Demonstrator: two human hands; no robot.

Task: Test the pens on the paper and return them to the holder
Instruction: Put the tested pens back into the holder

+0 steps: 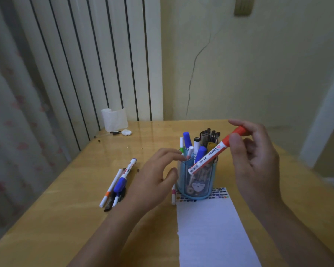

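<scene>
Right hand (253, 160) is up over the holder (196, 182), its grip closed on a red-capped marker (216, 151), thumb and fingertips pinching it near the cap end. The marker slants down to the left, its white tail end hanging in front of the holder's near rim, cap on. Left hand (156, 178) hovers just left of the holder, fingers loosely spread, grip slack and holding nothing; whether the fingertips touch the rim cannot be told.

The blue see-through holder stands mid-worktop, packed: blue-capped markers (187, 138) and a bunch of dark pens (210, 134) poke out the top. Its base sits on the far edge of the white paper (210, 234), right on a band of coloured test strokes (220, 195). The paper runs from there toward the near edge of the worktop (66, 228), blank below the strokes.

Open room on the left side, apart from a loose cluster of pens (118, 184) lying well left of the holder, and one thin pen (174, 195) beside the holder's base. Far left corner holds a white plastic cup (115, 119) near the worktop's back edge.
</scene>
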